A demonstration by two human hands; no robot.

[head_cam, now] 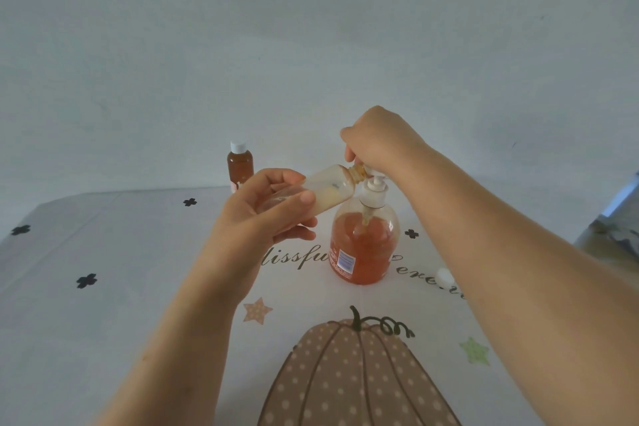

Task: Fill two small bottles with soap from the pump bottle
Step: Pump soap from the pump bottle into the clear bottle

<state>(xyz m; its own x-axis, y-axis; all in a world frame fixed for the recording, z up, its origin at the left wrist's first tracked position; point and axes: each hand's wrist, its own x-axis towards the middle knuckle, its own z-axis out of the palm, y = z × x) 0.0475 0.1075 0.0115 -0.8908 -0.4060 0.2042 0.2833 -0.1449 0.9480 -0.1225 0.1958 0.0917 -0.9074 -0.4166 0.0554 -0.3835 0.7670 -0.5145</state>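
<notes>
Left hand (263, 215) holds small bottle (332, 191); right hand (377, 141) grips pump bottle (363, 247).

The pump bottle (364, 245) is clear plastic, smooth and shiny, with small bright spots of light on its round side. The soap (375, 252) inside it looks orange, thick and a bit cloudy. A label (345, 261) stuck on the side looks like paper or thin film. The pump top (375, 194) is smooth white plastic with a soft shine. The tilted small bottle (332, 188) is milky plastic, more dull than shiny. The standing small bottle (240, 168) is clear plastic, and its cap (238, 146) is white plastic. A loose cap (444, 277) is white plastic too. The table cover (103, 322) is smooth and matt with printed pictures. It could be cloth or plastic, I cannot tell. The wall (311, 28) is plain and matt.
</notes>
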